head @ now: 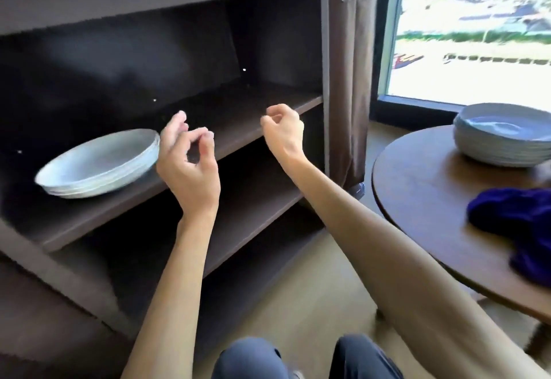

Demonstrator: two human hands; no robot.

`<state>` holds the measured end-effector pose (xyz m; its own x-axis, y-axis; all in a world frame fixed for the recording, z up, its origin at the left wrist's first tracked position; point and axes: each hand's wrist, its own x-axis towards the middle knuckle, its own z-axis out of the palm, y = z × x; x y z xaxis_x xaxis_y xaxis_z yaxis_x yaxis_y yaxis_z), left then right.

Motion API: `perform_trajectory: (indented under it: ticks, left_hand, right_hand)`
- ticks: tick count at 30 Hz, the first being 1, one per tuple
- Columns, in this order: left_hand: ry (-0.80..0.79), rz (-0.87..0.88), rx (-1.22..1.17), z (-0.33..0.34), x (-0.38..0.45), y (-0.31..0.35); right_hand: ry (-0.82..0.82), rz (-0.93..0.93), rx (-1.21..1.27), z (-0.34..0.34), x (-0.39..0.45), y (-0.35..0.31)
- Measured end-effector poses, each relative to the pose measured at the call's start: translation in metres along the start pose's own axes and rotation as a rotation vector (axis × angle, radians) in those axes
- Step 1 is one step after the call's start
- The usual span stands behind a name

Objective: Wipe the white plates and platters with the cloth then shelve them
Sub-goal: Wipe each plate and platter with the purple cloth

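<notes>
Standing before the dark shelf (208, 128): left hand (186, 164) and right hand (283, 131), both empty with fingers loosely curled, hover at its front edge. A short stack of white plates (98, 164) sits on the shelf's left end, with open board to its right. The taller plate stack (504, 137) and blue cloth (518, 223) wait on the round table (423, 188) right of the shelf; likely heavy, slick, breakable, best gripped under opposite rims.
</notes>
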<state>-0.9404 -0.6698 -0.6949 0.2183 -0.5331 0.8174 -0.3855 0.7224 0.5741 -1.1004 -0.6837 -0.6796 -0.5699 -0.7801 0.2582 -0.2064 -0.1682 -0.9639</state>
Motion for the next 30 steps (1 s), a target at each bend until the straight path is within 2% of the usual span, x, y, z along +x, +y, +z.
perform_trajectory:
  ticks: [4, 8, 10, 13, 16, 19, 26, 30]
  left_hand:
    - [-0.248, -0.140, -0.240, 0.084, -0.046, 0.052]
    - [-0.495, -0.235, -0.362, 0.156, -0.097, 0.089]
    - [-0.622, -0.296, -0.376, 0.188, -0.119, 0.103]
    - [-0.824, -0.420, -0.403, 0.243, -0.147, 0.121]
    - [-0.995, -0.568, -0.414, 0.303, -0.167, 0.135]
    - [-1.064, -0.666, -0.381, 0.356, -0.184, 0.148]
    - [-1.064, -0.902, -0.387, 0.441, -0.216, 0.184]
    - [-1.037, -0.908, -0.254, 0.462, -0.220, 0.190]
  right_hand:
    - [0.274, 0.056, -0.263, -0.133, 0.011, 0.034]
    - [0.471, 0.221, -0.817, -0.253, -0.004, 0.074]
    - [0.459, 0.356, -1.033, -0.298, -0.018, 0.094]
    - [0.433, 0.547, -1.201, -0.352, -0.047, 0.131]
    - [0.487, 0.478, -1.308, -0.377, -0.070, 0.160]
    - [0.508, 0.441, -1.339, -0.379, -0.068, 0.168]
    - [0.593, 0.352, -1.325, -0.382, -0.063, 0.176]
    - [0.623, 0.338, -1.298, -0.383, -0.062, 0.179]
